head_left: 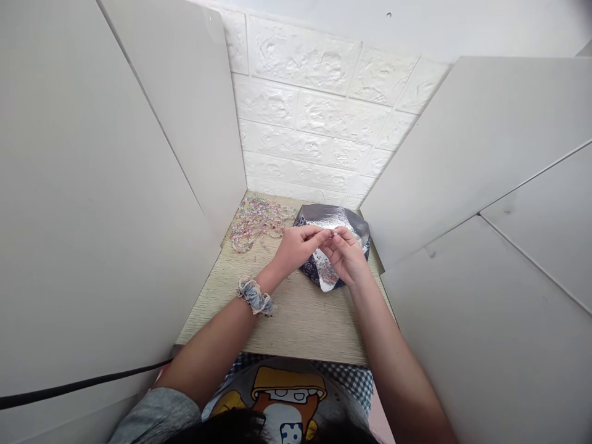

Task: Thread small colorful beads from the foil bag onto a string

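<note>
The left hand (300, 248) and right hand (346, 258) meet at their fingertips above an open bag (319, 214). Each has its thumb and forefinger pinched together, and between them is a tiny piece (333, 234), too small to make out clearly. Whether the curled lower fingers hold anything else, I cannot tell. The bag sits toward the back right of the narrow wooden table (305, 330), its lining silver and its outside dark blue with a pattern. Loose beads (327, 272) show on the silver lining below the hands. To the left of the bag, near the back corner, strings of beads (259, 223) in pink, red, green and clear lie in a tangled heap on the wood. A pale blue scrunchie (256, 296) with a cream lace edge circles the left wrist. White brick-patterned wall (303, 111) rises behind the table, plain pale panels stand on both sides, and a black cable (87, 385) runs in from the lower left
</note>
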Tool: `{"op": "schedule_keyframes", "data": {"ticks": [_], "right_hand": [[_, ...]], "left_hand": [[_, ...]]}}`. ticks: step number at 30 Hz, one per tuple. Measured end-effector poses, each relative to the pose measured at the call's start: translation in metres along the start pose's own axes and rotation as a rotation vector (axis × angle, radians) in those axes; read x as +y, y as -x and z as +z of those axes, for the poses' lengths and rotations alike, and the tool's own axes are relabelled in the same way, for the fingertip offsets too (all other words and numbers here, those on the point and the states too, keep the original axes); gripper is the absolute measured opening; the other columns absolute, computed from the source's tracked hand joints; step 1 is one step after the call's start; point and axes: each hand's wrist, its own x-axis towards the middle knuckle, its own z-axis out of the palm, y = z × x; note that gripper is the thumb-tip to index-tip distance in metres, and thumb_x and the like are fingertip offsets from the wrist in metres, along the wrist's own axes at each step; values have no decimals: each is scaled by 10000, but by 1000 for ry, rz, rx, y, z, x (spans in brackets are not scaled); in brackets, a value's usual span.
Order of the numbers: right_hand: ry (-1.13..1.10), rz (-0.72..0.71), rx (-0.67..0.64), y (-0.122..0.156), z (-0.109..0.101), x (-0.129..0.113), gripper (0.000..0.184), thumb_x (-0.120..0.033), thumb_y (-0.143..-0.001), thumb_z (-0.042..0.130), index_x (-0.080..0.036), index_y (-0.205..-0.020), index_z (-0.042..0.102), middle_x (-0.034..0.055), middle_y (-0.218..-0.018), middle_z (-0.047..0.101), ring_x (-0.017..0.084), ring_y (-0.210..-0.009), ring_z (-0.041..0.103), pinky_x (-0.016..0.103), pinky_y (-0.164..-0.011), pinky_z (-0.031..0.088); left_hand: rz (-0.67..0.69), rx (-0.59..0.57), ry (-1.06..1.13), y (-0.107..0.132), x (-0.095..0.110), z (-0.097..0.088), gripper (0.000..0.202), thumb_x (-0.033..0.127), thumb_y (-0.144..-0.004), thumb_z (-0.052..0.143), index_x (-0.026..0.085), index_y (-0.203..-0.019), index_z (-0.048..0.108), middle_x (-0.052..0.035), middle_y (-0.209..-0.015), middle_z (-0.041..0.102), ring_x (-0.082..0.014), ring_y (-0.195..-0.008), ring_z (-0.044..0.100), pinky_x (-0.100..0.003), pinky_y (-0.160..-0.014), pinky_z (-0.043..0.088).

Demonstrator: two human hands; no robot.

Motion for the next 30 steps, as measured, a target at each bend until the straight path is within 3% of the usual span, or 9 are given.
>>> {"op": "schedule_keyframes", "data": {"ticks": [16,30], "right_hand": [[-39,54,-27,-1,0,2,126,-244,-661,672,-209,-730,573,-29,-732,628,90,-727,597,211,-737,497],[-2,54,27,0,2,3,197,-256,-624,696,-223,-745,544,-41,-719,616,89,-729,596,217,-751,492]], "left_hand": [[30,-2,-45,2,1,2,269,340,-764,470,157,-814,661,-35,-796,667,-121,-738,586,-218,-665,444],[16,-9,-62,2,2,1,276,345,-762,466,152,-799,660,-35,-769,663,-119,-719,577,-217,-652,434]]}}
